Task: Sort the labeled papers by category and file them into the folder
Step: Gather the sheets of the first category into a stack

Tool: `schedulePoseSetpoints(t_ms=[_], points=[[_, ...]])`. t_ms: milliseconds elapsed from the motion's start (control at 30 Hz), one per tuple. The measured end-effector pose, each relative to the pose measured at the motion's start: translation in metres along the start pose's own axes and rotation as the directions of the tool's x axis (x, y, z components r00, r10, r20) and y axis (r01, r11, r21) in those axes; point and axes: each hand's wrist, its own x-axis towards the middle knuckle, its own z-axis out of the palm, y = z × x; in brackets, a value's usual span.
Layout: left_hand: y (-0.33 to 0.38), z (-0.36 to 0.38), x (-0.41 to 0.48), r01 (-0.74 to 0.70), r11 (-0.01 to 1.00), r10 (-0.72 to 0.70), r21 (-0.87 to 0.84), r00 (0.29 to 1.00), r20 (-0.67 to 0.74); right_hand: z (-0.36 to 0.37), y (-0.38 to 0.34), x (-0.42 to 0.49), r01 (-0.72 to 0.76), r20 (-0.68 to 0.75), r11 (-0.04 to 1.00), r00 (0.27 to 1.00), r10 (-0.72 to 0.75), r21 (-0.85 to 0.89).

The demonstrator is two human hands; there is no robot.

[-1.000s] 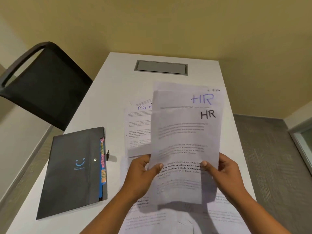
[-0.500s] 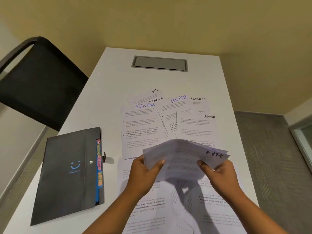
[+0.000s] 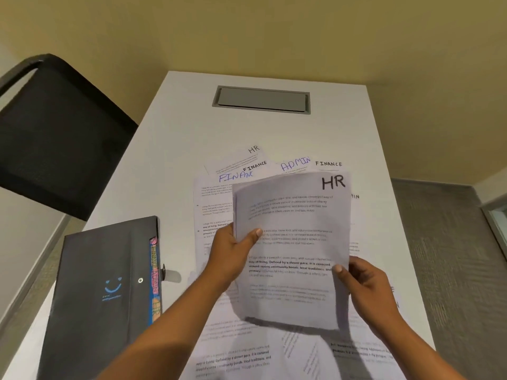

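You are holding the HR stack (image 3: 290, 242) up over the table (image 3: 178, 138), just above the spread of loose sheets. Your left hand (image 3: 227, 256) is pinching its left edge with the thumb on the front, and your right hand (image 3: 365, 283) is pinching the lower right edge the same way. The stack is thin white printer paper, seemingly several sheets. It is bowing a little at the top and carrying grey printed paragraphs and a black marker "HR" in one corner.

By my reading, you are partway through the sorting. One category is gathered, yet another HR sheet (image 3: 253, 150) is lying at the far end. The FINANCE sheets (image 3: 328, 163) and ADMIN sheet (image 3: 295, 164) are overlapping, unsorted.

Filing looks not yet begun. The folder (image 3: 101, 283) is lying shut to the left of the papers, matte dark grey, flat and stiff-looking, with a small snap stud and a blue smile mark. Coloured index tabs (image 3: 154, 278) are peeking along its right edge.

Beyond, the smooth white tabletop is showing a grey cable hatch (image 3: 262, 100), and a black mesh chair (image 3: 55, 133) is standing at the left.
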Motion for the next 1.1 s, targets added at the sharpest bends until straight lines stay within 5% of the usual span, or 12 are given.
schedulePoseSetpoints(t_ms=[133, 267, 533, 900, 1100], points=[[0.002, -0.006, 0.047, -0.001, 0.998, -0.006, 0.064, 0.994, 0.108, 0.004, 0.010, 0.021, -0.061, -0.093, 0.998, 0.994, 0.062, 0.014], [-0.010, -0.020, 0.116, 0.026, 0.967, -0.016, 0.255, 0.999, -0.041, 0.008, 0.026, 0.046, -0.133, -0.155, 0.989, 0.978, 0.143, 0.072], [-0.014, -0.056, 0.235, 0.169, 0.747, 0.045, 0.644, 0.952, -0.301, 0.017, 0.055, 0.102, -0.232, -0.170, 0.964, 0.953, 0.252, 0.128], [-0.016, -0.053, 0.300, 0.232, 0.446, 0.030, 0.864, 0.961, -0.274, 0.007, 0.089, 0.128, -0.291, -0.234, 0.954, 0.935, 0.268, -0.070], [-0.017, -0.050, 0.310, 0.296, 0.589, -0.073, 0.752, 0.946, -0.315, 0.005, 0.091, 0.130, -0.295, -0.216, 0.950, 0.939, 0.269, -0.098]])
